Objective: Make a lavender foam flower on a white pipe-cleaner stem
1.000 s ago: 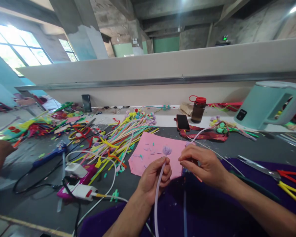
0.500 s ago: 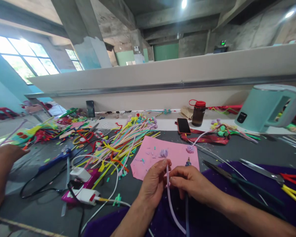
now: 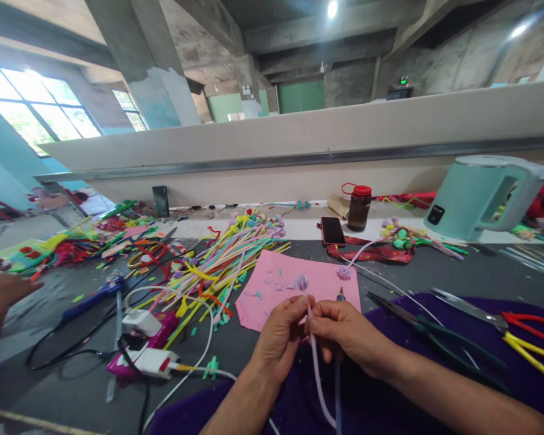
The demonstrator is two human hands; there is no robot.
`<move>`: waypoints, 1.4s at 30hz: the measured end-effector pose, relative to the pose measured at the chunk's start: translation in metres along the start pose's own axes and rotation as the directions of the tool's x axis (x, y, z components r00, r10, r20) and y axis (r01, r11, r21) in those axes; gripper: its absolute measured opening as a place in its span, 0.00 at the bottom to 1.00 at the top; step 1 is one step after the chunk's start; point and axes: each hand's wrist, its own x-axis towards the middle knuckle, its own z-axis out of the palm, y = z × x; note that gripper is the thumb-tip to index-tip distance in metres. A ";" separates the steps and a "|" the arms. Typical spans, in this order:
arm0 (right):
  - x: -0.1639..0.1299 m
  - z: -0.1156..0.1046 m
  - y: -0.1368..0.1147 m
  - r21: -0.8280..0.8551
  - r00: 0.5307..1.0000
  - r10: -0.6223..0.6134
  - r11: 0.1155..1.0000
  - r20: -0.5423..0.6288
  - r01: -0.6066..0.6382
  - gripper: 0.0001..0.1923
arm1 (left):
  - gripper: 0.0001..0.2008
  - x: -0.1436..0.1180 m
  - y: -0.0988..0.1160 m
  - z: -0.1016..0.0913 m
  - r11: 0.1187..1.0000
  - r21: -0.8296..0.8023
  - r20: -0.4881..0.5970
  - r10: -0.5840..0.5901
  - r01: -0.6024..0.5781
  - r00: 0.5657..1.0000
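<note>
A lilac pipe cleaner flower stands with its fluffy head just above my fingers, over the pink sheet. My left hand pinches it right below the head. Thumb and forefinger of my right hand close on the pale lilac stem, which hangs down in a curve. Behind the right hand a metal nozzle pokes up, and a translucent glue stick shows below. This looks like a glue gun within that hand, its body mostly hidden. Another lilac flower lies at the sheet's right corner.
Pipe cleaner flowers lie heaped left. Nearer are a blue glue gun, a power strip and cables. Pliers and red-yellow-handled scissors lie right; a phone, bottle and kettle behind. Another person's hand reaches in left.
My right thumb and forefinger have come in and closed on the stem below the left hand. The other person's hand has shifted left and lower. The view has turned slightly.
</note>
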 end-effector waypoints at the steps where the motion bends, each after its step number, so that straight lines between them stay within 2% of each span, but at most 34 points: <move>1: -0.001 0.000 -0.002 0.020 1.000 0.003 1.000 0.013 -0.004 0.11 | 0.08 -0.001 0.001 0.001 1.000 -0.003 0.014 -0.004 0.004 1.000; 5: -0.005 0.003 -0.006 0.065 0.999 0.017 0.998 0.042 -0.020 0.11 | 0.07 -0.003 0.004 0.002 1.000 0.000 0.032 -0.013 0.013 0.999; 8: -0.006 0.006 -0.003 0.037 0.996 0.037 0.999 0.087 -0.040 0.10 | 0.07 -0.002 0.006 0.000 1.000 -0.028 0.014 0.012 -0.012 1.000; 12: -0.005 0.008 0.010 -0.116 0.990 0.026 0.993 0.139 -0.010 0.08 | 0.07 0.001 0.008 -0.005 0.999 -0.031 -0.038 -0.025 0.024 0.999; 15: -0.008 0.006 0.011 -0.317 0.981 0.025 0.948 0.192 0.038 0.07 | 0.08 0.003 0.009 -0.008 0.998 -0.020 -0.068 -0.064 0.063 0.996; 18: -0.016 -0.004 -0.002 -0.590 0.974 -0.054 0.788 0.218 0.176 0.07 | 0.09 0.004 0.009 -0.008 0.997 -0.020 -0.090 -0.081 0.079 0.993; 21: -0.027 -0.025 -0.015 -0.789 0.972 -0.181 0.571 0.147 0.226 0.07 | 0.08 0.005 0.008 -0.008 0.996 -0.026 -0.085 -0.093 0.091 0.992; 23: -0.034 -0.041 -0.014 -0.897 0.971 -0.234 0.415 0.052 0.148 0.08 | 0.08 0.005 0.007 -0.007 0.995 -0.031 -0.080 -0.097 0.095 0.992; 26: -0.045 -0.058 0.005 -0.978 0.954 -0.288 0.207 -0.081 -0.021 0.09 | 0.08 0.005 0.007 -0.005 0.995 0.003 -0.092 -0.097 0.098 0.991; 29: -0.052 -0.062 0.027 -0.993 0.956 -0.285 0.109 -0.071 -0.041 0.13 | 0.10 0.004 0.007 -0.003 0.989 0.137 -0.105 -0.035 0.049 0.994; 31: -0.054 -0.060 0.036 -0.997 0.957 -0.284 0.078 -0.050 -0.029 0.17 | 0.11 0.003 0.008 -0.002 0.967 0.253 -0.118 0.063 -0.031 0.991; 34: -0.054 -0.056 0.035 -0.997 0.956 -0.288 0.067 -0.045 -0.027 0.19 | 0.11 0.002 0.009 -0.001 0.904 0.403 -0.112 0.201 -0.140 0.973; 37: -0.054 -0.058 0.025 -0.991 0.958 -0.278 0.129 -0.063 -0.027 0.15 | 0.10 0.000 0.011 0.000 0.855 0.483 -0.096 0.265 -0.188 0.959; 39: -0.056 -0.064 0.015 -0.968 0.959 -0.270 0.251 -0.084 -0.014 0.12 | 0.09 -0.001 0.011 0.000 0.846 0.493 -0.098 0.283 -0.201 0.954; 42: -0.062 -0.080 0.004 -0.825 0.943 -0.297 0.563 -0.147 0.049 0.11 | 0.09 -0.002 0.012 0.000 0.866 0.461 -0.106 0.272 -0.195 0.956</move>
